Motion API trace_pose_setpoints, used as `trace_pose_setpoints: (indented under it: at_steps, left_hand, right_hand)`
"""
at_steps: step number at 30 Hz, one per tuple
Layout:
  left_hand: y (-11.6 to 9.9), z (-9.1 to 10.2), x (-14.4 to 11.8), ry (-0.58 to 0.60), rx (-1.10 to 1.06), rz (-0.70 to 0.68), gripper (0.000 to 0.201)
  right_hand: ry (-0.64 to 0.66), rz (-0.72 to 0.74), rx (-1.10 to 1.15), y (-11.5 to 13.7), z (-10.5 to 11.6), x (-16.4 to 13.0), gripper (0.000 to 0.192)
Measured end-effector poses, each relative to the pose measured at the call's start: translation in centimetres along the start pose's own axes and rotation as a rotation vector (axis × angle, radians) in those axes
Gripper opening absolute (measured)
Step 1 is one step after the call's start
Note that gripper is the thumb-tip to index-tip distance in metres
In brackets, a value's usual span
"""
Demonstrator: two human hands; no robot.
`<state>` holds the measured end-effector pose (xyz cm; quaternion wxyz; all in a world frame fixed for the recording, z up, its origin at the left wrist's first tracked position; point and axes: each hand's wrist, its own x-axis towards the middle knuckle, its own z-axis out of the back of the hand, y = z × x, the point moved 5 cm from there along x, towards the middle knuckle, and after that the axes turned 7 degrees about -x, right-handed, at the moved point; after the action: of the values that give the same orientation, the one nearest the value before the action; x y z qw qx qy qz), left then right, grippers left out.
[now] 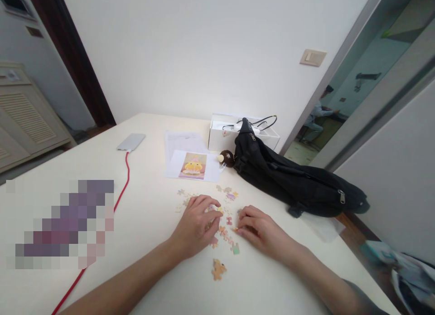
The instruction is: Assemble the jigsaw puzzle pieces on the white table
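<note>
Loose jigsaw puzzle pieces lie spread on the white table in front of me. My left hand (199,224) is over the left side of the spread, thumb and fingers curled in a pinch around a yellow puzzle piece (220,210). An orange puzzle piece (235,230) shows at the fingertips of my right hand (257,226), which is closed in a pinch. Between the hands lies a red puzzle piece (229,220), with a green puzzle piece (235,248) nearer me. Closest to me are joined orange-brown pieces (218,269). My left hand hides some pieces.
Behind the pieces lies a printed picture sheet (193,165) on other papers. A black bag (288,170) leans against a white box (219,138) at the back right. On the left, a red cable (128,170) runs from a silver power bank (132,142). Another person sits beyond the doorway.
</note>
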<state>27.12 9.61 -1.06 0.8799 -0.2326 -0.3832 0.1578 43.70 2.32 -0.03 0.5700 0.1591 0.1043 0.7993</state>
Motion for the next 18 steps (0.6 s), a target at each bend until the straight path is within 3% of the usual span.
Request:
trace_pose_setpoints:
  at_steps: [7,18]
  left_hand:
    - [0.2,-0.1,-0.1,0.008,0.023,0.005,0.018]
    - [0.7,-0.3,-0.1,0.004,0.036,0.040,0.017]
  right_hand:
    - [-0.158,-0.185,-0.057,-2.1,1.5,-0.2,0.017]
    - [-0.080,-0.160,-0.065,-1.8,0.6,0.1,0.023]
